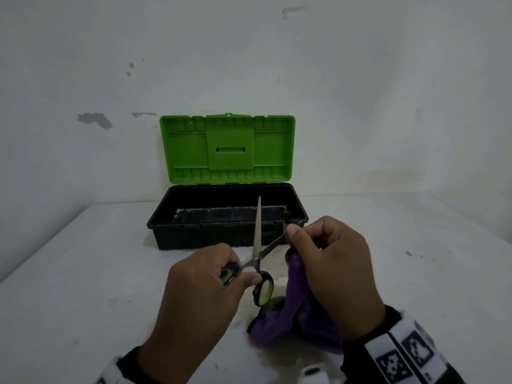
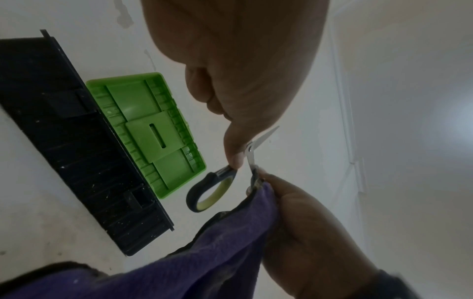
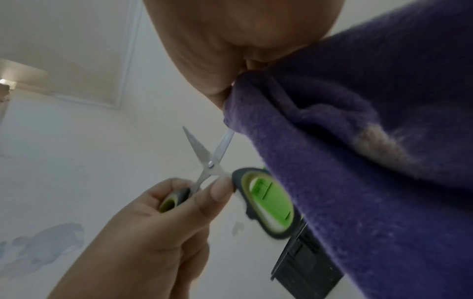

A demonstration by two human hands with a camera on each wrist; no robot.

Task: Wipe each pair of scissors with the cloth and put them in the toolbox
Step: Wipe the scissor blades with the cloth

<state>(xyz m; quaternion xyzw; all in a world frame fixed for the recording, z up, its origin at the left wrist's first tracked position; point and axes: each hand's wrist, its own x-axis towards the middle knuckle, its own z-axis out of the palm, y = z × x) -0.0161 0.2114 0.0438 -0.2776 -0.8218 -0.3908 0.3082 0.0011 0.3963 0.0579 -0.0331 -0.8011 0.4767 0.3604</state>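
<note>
My left hand (image 1: pixel 205 289) sits at the left of the scene, lifted above the white table (image 1: pixel 83 286). Its fingers are curled tight round one handle loop of the scissors (image 1: pixel 259 259), and my thumb lies forward along the shank just short of the pivot, so this hand has the tool firmly gripped. The handles are dark with yellow-green lining; the second loop (image 1: pixel 263 292) hangs free below my thumb, touched by nothing. From the left wrist view the same loop (image 2: pixel 208 192) dangles under my thumb, with the shiny blades (image 2: pixel 252 153) above it.

Moving toward the middle, the scissors are spread apart. One blade stands nearly upright, its tip crossing in front of the toolbox (image 1: pixel 227 217), which sits behind my hands against the wall with its green lid (image 1: pixel 227 149) raised and its black tray facing me. I cannot make out anything lying in the tray. The other blade slants off to the right.

At the right, my right hand (image 1: pixel 335 273) is closed on the purple cloth (image 1: pixel 299 320), thumb and fingers pinching a fold of it round the slanted blade near its tip. The rest of the cloth hangs down from my palm, and its lower end appears to rest on the table. In the right wrist view the cloth (image 3: pixel 358 161) fills the frame, the blade (image 3: pixel 225 145) vanishing into its fold.
</note>
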